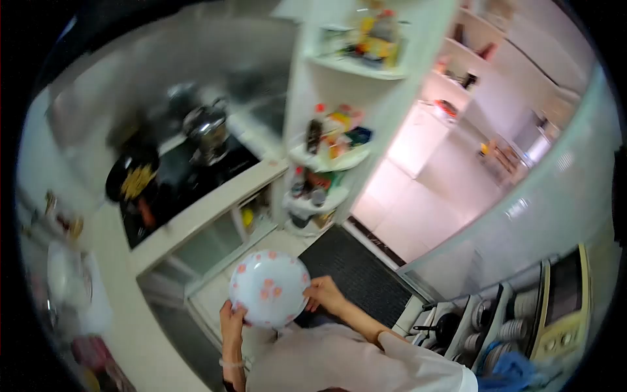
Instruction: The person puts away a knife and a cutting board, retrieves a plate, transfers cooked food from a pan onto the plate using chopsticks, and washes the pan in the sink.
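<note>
A white plate (258, 287) with an orange-pink flower pattern is held out in front of my body, its patterned face toward the camera. My left hand (232, 321) grips its lower left rim. On the opposite rim, my right hand (326, 295) pinches the edge. Nothing lies on the plate. Ahead and to the left, a dark frying pan (115, 175) with yellow food strips (137, 181) stands on the black stove (176, 173), well apart from both hands. A shiny metal pot (208, 134) stands on the stove's far side.
Corner shelves (333, 157) carry bottles and packets. A dark mat (362, 274) covers the floor beside a doorway into a bright room. At right, a rack (467, 326) holds stacked dishes and a black pan (448, 328), next to a yellow-framed appliance (565, 307). The counter (147, 320) runs along the left.
</note>
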Action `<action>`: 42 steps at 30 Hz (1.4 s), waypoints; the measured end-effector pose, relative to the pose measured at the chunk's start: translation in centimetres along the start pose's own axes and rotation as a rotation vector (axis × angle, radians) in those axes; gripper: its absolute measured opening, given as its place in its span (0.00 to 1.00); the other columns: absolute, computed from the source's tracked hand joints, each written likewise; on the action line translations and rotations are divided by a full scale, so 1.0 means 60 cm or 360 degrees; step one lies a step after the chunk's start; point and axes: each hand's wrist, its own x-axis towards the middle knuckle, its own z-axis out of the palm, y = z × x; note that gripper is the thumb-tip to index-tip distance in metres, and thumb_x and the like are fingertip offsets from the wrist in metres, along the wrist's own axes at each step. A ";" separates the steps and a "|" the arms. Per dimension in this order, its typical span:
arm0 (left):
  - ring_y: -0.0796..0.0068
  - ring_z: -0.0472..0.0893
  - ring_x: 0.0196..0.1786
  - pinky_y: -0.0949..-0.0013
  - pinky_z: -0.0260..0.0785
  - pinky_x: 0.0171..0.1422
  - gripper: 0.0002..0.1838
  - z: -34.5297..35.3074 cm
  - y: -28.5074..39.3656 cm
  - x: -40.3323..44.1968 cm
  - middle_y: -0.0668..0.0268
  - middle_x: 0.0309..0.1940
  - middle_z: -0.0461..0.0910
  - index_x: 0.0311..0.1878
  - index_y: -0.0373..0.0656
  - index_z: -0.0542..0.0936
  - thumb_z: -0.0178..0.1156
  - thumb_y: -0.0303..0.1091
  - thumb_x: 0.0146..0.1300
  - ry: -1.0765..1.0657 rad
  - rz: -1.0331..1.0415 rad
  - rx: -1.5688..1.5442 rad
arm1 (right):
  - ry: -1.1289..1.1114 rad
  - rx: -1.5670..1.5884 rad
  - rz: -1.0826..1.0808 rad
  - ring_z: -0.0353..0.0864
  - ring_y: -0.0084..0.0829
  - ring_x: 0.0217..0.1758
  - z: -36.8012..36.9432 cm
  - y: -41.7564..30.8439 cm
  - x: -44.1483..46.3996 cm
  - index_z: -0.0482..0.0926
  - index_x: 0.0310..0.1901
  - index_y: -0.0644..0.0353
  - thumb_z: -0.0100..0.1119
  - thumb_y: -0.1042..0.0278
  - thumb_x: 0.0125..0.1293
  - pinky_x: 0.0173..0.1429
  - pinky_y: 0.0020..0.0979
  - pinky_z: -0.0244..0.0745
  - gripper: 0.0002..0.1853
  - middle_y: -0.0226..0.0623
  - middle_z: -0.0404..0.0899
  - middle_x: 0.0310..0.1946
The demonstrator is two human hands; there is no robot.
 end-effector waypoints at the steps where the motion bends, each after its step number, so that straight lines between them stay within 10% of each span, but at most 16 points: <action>1: 0.76 0.75 0.22 0.74 0.68 0.21 0.14 -0.006 0.002 0.004 0.64 0.27 0.77 0.44 0.34 0.74 0.55 0.29 0.53 0.0054 0.0011 -0.0034 | -0.0002 -0.0024 0.0046 0.80 0.30 0.18 0.008 -0.001 0.015 0.79 0.29 0.68 0.56 0.72 0.57 0.19 0.27 0.75 0.07 0.42 0.81 0.23; 28: 0.78 0.76 0.18 0.77 0.70 0.21 0.15 -0.254 0.003 0.041 0.62 0.25 0.78 0.47 0.29 0.73 0.53 0.29 0.61 0.1361 -0.0165 -0.0624 | -0.1507 -0.0664 0.0349 0.80 0.29 0.21 0.393 -0.059 0.423 0.76 0.35 0.71 0.54 0.65 0.63 0.25 0.27 0.78 0.13 0.42 0.79 0.23; 42: 0.70 0.80 0.25 0.74 0.77 0.27 0.15 -0.627 -0.047 0.075 0.55 0.32 0.79 0.49 0.27 0.71 0.51 0.24 0.59 0.1801 0.0072 -0.0817 | -0.1020 -0.0681 0.0431 0.82 0.32 0.26 0.489 -0.014 0.479 0.75 0.34 0.65 0.54 0.62 0.67 0.30 0.30 0.80 0.13 0.43 0.81 0.29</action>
